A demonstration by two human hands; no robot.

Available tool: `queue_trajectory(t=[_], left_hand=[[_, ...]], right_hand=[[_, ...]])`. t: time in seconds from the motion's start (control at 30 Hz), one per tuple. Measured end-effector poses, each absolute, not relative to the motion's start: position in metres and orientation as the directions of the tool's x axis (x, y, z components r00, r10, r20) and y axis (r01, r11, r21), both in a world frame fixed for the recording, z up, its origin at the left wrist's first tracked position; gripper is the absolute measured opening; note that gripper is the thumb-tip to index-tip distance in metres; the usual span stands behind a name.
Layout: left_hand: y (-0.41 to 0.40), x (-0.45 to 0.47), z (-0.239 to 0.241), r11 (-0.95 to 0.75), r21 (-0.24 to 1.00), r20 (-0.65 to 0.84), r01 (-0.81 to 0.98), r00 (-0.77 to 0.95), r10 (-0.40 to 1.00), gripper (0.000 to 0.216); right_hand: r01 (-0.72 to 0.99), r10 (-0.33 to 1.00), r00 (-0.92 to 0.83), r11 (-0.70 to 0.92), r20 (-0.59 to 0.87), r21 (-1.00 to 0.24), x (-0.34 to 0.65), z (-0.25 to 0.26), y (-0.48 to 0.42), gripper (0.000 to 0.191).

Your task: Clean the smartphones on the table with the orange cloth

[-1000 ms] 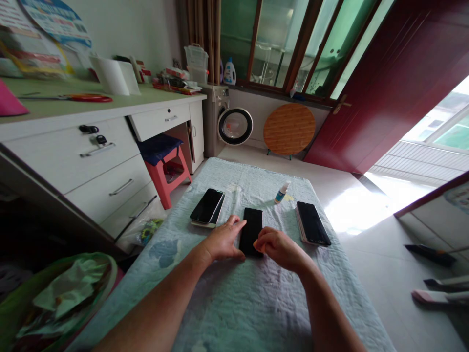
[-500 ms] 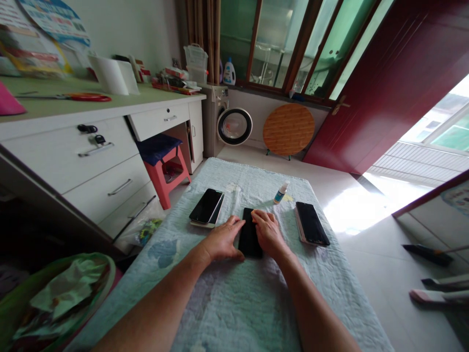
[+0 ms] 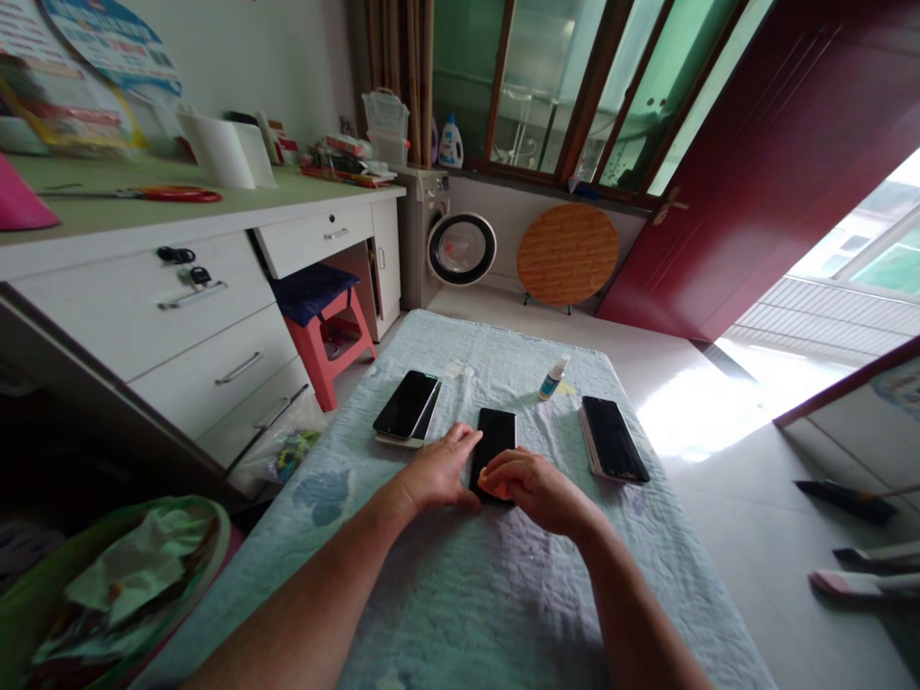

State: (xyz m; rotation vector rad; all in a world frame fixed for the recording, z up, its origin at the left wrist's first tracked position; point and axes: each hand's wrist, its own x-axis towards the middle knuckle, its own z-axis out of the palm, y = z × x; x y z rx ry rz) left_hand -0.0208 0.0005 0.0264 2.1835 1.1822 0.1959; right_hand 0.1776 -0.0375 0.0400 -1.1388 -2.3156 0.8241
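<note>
A black smartphone (image 3: 497, 431) lies flat on the pale blue quilted cover (image 3: 460, 594), between my hands. My left hand (image 3: 444, 470) grips it along its left edge, the thumb near the lower corner and the fingers higher up. Bunched under the closed fingers of my right hand (image 3: 532, 484) is a small orange cloth (image 3: 497, 484), pressed on the lower part of the screen. My right fingers hide part of the cloth. To the left rests a stack of phones (image 3: 408, 404), to the right another stack (image 3: 612, 438). Beyond the phone stands a small spray bottle (image 3: 552, 379).
A white desk (image 3: 144, 316) with drawers runs along the left, a red stool (image 3: 331, 335) beside it. At lower left is a bin (image 3: 216, 556) with crumpled paper. Farther back are a washing machine (image 3: 421, 240), a round wooden tabletop (image 3: 567, 251) and a red door (image 3: 719, 172).
My right hand has slid down the screen towards me with the orange cloth, uncovering the phone's upper part. My left hand stays at the phone's left edge.
</note>
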Motion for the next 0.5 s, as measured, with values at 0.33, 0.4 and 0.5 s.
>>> queue_trajectory(t=[0.33, 0.4, 0.5], left_hand=[[0.002, -0.022, 0.017, -0.419, 0.604, -0.117, 0.678, 0.595, 0.795, 0.101], [0.002, -0.022, 0.017, -0.427, 0.602, -0.106, 0.675, 0.597, 0.795, 0.1], [0.002, -0.022, 0.018, -0.444, 0.595, -0.093, 0.67, 0.606, 0.79, 0.098]], right_hand=[[0.824, 0.944, -0.214, 0.314, 0.253, -0.472, 0.185, 0.009, -0.011, 0.035], [0.847, 0.95, -0.198, 0.29, 0.241, -0.446, 0.179, 0.005, -0.009, 0.039], [0.853, 0.954, -0.212, 0.287, 0.214, -0.435, 0.169, 0.003, -0.008, 0.045]])
